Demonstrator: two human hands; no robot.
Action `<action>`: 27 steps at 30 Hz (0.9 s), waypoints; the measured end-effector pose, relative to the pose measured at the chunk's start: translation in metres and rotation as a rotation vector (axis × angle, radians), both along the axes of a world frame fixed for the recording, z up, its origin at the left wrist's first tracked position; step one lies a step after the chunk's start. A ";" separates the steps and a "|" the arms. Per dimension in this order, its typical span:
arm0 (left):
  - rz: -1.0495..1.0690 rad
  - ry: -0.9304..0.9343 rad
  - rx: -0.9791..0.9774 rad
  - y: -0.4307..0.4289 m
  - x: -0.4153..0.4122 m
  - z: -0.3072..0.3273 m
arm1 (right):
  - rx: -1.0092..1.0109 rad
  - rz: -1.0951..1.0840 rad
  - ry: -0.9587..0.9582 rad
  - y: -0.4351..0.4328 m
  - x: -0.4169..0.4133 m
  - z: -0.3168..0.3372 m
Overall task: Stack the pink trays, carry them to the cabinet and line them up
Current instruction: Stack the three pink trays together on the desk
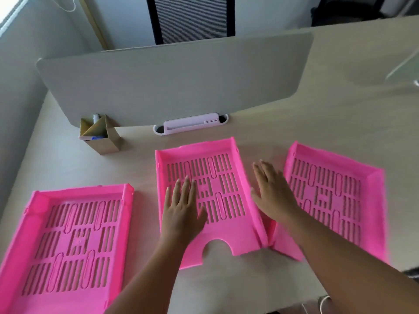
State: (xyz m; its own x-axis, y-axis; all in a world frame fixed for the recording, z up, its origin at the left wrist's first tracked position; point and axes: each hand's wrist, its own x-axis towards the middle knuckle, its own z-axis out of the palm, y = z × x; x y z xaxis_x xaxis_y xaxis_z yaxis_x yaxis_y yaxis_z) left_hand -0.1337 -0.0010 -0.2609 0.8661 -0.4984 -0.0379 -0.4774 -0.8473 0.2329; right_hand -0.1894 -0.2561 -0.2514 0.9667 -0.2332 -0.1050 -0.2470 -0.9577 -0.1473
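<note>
three pink trays (205,196) lie unstacked on the desk (294,123). my left hand (183,211) and right hand (272,196) hover with fingers apart, gripping nothing. a careless grab could skid the slick middle tray into its neighbour.

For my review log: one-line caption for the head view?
Three pink trays lie unstacked on a desk; both open hands reach toward the middle one.

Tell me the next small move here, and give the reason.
Probably close both hands on the middle tray and lift it. The left hand lies open over its floor, the right hand open by its right wall, neither with a grip yet; all three trays lie unstacked on the desk.
</note>
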 end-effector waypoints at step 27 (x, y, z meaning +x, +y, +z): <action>0.048 0.386 -0.058 -0.271 -0.073 0.006 | 0.257 -0.552 0.011 -0.232 -0.173 0.003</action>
State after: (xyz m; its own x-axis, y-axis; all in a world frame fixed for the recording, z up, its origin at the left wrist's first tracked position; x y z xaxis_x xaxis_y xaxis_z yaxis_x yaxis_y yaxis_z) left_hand -0.2067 -0.2720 -0.2551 0.8159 -0.4690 -0.3381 -0.3060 -0.8464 0.4358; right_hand -0.3629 -0.4885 -0.2484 0.7090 -0.6653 -0.2339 -0.6997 -0.6219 -0.3518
